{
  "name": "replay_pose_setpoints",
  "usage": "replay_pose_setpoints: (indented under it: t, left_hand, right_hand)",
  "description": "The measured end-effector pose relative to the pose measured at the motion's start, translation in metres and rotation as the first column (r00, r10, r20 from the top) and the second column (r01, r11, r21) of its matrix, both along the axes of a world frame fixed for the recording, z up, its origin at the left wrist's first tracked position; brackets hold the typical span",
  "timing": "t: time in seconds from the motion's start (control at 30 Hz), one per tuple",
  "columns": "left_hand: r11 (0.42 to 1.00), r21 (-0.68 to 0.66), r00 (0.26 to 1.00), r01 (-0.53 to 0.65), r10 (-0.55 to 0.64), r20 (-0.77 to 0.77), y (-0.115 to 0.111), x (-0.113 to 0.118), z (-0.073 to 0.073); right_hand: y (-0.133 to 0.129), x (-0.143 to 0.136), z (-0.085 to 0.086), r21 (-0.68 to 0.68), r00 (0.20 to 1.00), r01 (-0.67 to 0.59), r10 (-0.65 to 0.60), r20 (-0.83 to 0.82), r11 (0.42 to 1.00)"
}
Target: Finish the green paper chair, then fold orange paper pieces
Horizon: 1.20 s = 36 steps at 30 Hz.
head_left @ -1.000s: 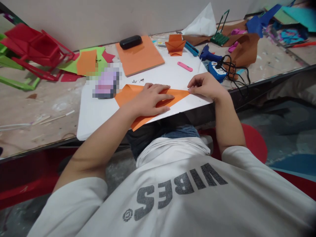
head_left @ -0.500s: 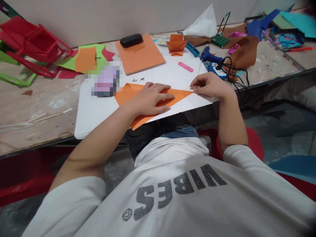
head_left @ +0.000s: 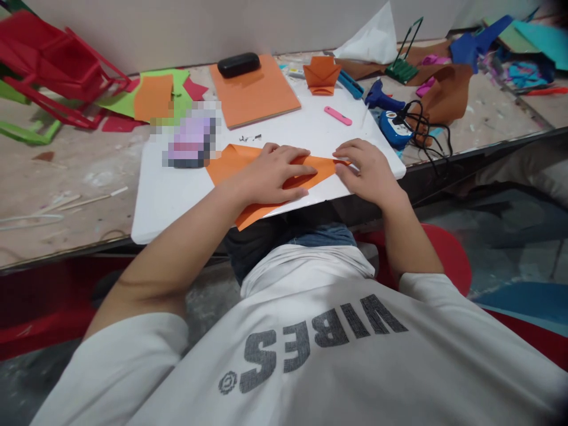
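Observation:
A folded sheet of orange paper (head_left: 225, 165) lies on a white board, its narrow point to the right and a flap hanging past the board's front edge. My left hand (head_left: 279, 173) rests flat across the middle of the paper with fingers spread, pressing it down and hiding part of it. At the pointed right end, my right hand (head_left: 366, 168) curls its thumb and fingers around the tip, gripping the fold. Just behind the paper lie small dark scraps (head_left: 251, 138).
On the white board (head_left: 164, 201) are a blurred-out phone-like object (head_left: 189, 142), an orange pad (head_left: 261, 97) with a black case (head_left: 238, 65), a folded orange paper piece (head_left: 322, 74) and a pink cutter (head_left: 338, 116). A blue glue gun (head_left: 382, 97) and tangled cords (head_left: 426, 127) lie at right.
My right hand has moved left along the paper and now closes around its tip from the front. My left hand stays on the paper. The view has shifted slightly.

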<state>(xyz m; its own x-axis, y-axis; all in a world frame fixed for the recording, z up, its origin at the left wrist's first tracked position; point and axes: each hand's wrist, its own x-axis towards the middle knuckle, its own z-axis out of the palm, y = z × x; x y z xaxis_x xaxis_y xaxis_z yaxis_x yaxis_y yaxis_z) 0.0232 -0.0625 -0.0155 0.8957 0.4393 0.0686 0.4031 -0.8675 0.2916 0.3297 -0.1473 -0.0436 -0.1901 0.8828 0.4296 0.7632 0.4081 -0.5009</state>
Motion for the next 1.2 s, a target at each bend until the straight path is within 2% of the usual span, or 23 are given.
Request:
replay_pose_setpoints:
  t: [0.1,0.27,0.43,0.67,0.93,1.2]
  left_hand:
    - [1.000,0.003,1.000,0.006,-0.006,-0.002,0.000,-0.001,0.000]
    - [1.000,0.008,1.000,0.011,-0.011,0.003,0.001,-0.003,-0.002]
    - [1.000,-0.001,1.000,0.015,-0.015,0.000,0.002,-0.004,-0.002]
    - [1.000,-0.008,1.000,0.018,-0.018,0.005,0.004,-0.005,-0.006]
    - [1.000,-0.013,1.000,0.019,-0.019,-0.002,0.002,-0.004,-0.003]
    - [0.999,-0.027,1.000,0.025,-0.025,0.002,0.005,-0.005,-0.003]
  right_hand:
    - [-0.001,0.005,-0.007,0.003,0.999,0.051,-0.051,0.005,0.999]
    - [0.003,0.015,-0.015,0.022,0.997,0.063,-0.062,-0.043,0.998]
    - [0.005,0.016,-0.018,0.074,0.993,0.079,-0.072,-0.092,0.994]
    - [0.003,0.019,-0.021,0.068,0.989,0.134,-0.129,-0.076,0.989]
    - [-0.006,0.020,-0.028,0.120,0.973,0.167,-0.183,0.138,0.979]
    - [-0.022,0.026,-0.021,0.101,0.924,0.248,-0.267,0.273,0.963]
